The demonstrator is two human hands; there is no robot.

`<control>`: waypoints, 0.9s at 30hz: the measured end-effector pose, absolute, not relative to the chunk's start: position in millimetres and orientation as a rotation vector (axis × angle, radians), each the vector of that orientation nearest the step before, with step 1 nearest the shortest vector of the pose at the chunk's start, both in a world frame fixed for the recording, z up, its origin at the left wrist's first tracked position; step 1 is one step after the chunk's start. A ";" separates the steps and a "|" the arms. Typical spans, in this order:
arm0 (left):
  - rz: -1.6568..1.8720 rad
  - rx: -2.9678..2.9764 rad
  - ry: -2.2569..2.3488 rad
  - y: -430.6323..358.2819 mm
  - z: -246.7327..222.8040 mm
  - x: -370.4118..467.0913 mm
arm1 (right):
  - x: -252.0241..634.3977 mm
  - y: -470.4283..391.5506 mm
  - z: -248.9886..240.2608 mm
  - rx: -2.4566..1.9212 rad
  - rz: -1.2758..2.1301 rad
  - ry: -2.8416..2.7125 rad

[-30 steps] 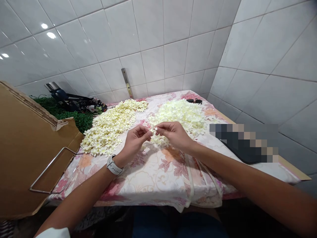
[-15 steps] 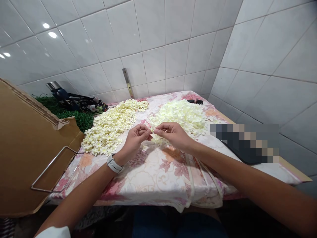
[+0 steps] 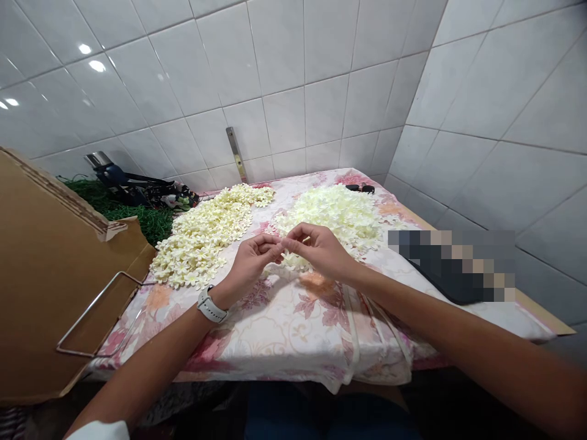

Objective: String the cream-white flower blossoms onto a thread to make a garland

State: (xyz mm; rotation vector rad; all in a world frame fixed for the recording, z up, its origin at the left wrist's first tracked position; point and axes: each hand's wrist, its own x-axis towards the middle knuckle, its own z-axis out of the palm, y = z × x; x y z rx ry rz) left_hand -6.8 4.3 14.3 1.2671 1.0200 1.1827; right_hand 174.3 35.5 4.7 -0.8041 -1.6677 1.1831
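Two forearms ran in from the near edge, one white watch on the left wrist. I saw the left hand and right hand meet above the floral cloth, thumbs and fingertips drawn close; how tightly they were closed, or on what, I couldn't tell. One cardboard sheet, cut off at left, stood beside one wire frame. At right, most of one dark flat object was blurred into squares. Beyond the hands lay two flower heaps, too crowded to count: the cream heap at left, the paler heap at right, partly blocked by the right hand. Farther left, green artificial grass lay by one indistinct dark bundle; far right, one small black item; against the tiled wall, one metal strip.
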 end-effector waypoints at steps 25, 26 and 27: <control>1.185 1.176 0.963 3.9 16.0 -5.2 | 171.1 38.0 -1.0 -0.655 1.307 -1.581; 1.195 1.197 0.960 4.2 15.0 -5.3 | 171.0 38.0 -1.2 -0.657 1.339 -1.568; 1.203 1.217 0.958 4.9 13.7 -5.7 | 171.0 38.1 -1.5 -0.659 1.365 -1.549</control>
